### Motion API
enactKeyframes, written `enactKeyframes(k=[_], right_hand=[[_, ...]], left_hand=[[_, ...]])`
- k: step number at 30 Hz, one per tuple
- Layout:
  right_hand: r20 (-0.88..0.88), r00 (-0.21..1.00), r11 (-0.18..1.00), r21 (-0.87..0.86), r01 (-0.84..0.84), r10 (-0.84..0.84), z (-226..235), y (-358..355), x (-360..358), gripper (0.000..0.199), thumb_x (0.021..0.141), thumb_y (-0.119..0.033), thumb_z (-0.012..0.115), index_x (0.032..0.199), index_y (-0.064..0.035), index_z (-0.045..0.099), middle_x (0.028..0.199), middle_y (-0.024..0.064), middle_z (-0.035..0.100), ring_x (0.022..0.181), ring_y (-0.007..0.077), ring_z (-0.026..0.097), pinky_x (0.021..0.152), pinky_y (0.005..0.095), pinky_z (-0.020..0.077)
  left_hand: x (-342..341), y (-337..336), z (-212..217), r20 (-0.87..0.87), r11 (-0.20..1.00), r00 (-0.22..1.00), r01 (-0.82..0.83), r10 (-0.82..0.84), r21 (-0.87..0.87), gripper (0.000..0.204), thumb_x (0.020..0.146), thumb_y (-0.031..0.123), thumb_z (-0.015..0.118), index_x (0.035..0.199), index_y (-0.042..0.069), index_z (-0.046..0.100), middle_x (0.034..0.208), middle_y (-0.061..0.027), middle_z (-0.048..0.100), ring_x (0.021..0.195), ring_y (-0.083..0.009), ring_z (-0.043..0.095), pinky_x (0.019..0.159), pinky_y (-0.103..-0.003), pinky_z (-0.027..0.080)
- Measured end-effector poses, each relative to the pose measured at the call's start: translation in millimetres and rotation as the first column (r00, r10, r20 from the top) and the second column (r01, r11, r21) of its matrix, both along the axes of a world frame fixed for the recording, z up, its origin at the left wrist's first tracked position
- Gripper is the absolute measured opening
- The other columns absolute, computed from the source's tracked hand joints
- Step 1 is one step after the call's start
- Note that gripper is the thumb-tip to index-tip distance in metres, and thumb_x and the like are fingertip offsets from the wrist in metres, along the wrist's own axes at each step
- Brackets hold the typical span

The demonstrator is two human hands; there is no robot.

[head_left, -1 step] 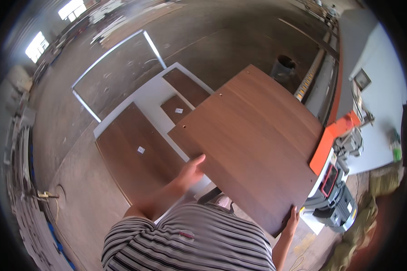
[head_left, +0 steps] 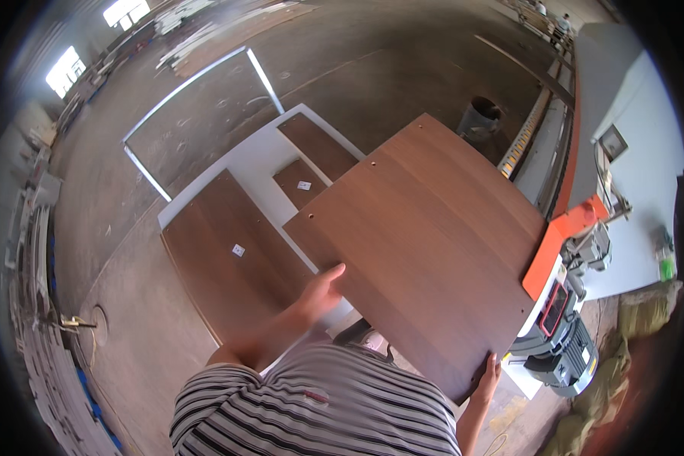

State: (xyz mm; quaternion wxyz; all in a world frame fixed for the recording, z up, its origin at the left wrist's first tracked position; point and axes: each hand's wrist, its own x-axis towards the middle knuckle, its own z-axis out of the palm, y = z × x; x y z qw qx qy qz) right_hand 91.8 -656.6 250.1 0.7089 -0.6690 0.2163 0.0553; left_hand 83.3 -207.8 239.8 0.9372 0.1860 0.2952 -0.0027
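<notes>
Workshop floor (head_left: pixel 403 72) spreads beyond a brown wood-grain board (head_left: pixel 425 243), grasped at its edges by both hands (head_left: pixel 323 295).

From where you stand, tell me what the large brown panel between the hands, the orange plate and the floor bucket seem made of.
Large brown panel: probably wood-based board with smooth laminate, judging by its even grain; solid wood isn't ruled out.
Orange plate: painted metal or plastic; its uniform colour leaves that open.
Bucket: perhaps metal, from its dull grey wall.
</notes>
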Motion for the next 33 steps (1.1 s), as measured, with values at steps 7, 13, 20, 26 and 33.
enactKeyframes(k=[7, 13, 20, 26, 33], right_hand=[[0.075, 0.991, 0.993, 0.009, -0.115, 0.114, -6, 55, -24, 0.046, 0.086, -0.021, 0.056, 0.123, 0.0034, 0.042, 0.115, 0.0111, 0.051, 0.106, 0.0195, 0.048, 0.091, 0.0315, 0.0375], [0.123, 0.97, 0.977, 0.014, -0.211, 0.208, 42, 117, 1, 0.05, 0.083, -0.017, 0.058, 0.124, 0.0028, 0.04, 0.117, 0.0114, 0.05, 0.107, 0.0205, 0.048, 0.092, 0.0321, 0.0357], [0.11, 0.944, 0.938, 0.127, -0.324, 0.311, 64, 181, 37, 0.047, 0.081, -0.016, 0.061, 0.119, 0.0005, 0.04, 0.111, 0.0098, 0.052, 0.101, 0.0199, 0.05, 0.088, 0.0318, 0.0389], [0.104, 0.924, 0.915, 0.141, -0.379, 0.367, 34, 222, 52, 0.044, 0.08, -0.009, 0.058, 0.12, 0.0009, 0.04, 0.11, 0.0099, 0.052, 0.099, 0.0196, 0.051, 0.085, 0.032, 0.0413], [0.062, 0.929, 0.926, 0.08, -0.37, 0.366, 27, 256, 44, 0.04, 0.083, -0.007, 0.053, 0.12, -0.0014, 0.039, 0.109, 0.0103, 0.051, 0.097, 0.0197, 0.051, 0.084, 0.0316, 0.0421]], left_hand=[[-49, 53, 4, 0.064, 0.997, 0.996, -0.053, 0.057, -0.056, 0.027, 0.085, 0.012, 0.058, 0.11, 0.004, 0.052, 0.109, -0.0066, 0.058, 0.102, -0.0199, 0.055, 0.091, -0.035, 0.043], [-62, 90, -61, 0.007, 0.973, 0.984, -0.174, 0.178, -0.15, 0.025, 0.084, 0.012, 0.057, 0.108, 0.003, 0.053, 0.107, -0.0073, 0.059, 0.101, -0.0221, 0.055, 0.092, -0.039, 0.041], [-66, 105, -140, -0.156, 0.898, 0.922, -0.382, 0.354, -0.216, 0.019, 0.083, 0.01, 0.056, 0.101, 0.004, 0.054, 0.106, -0.0093, 0.059, 0.102, -0.026, 0.054, 0.094, -0.042, 0.04], [-59, 119, -191, -0.273, 0.831, 0.861, -0.494, 0.429, -0.253, 0.021, 0.082, 0.008, 0.054, 0.102, 0.001, 0.054, 0.107, -0.0118, 0.058, 0.1, -0.0293, 0.054, 0.093, -0.043, 0.04], [-63, 137, -252, -0.358, 0.816, 0.801, -0.557, 0.48, -0.154, 0.024, 0.087, 0.015, 0.049, 0.104, 0.0, 0.053, 0.107, -0.0142, 0.057, 0.101, -0.0305, 0.054, 0.093, -0.043, 0.041]])
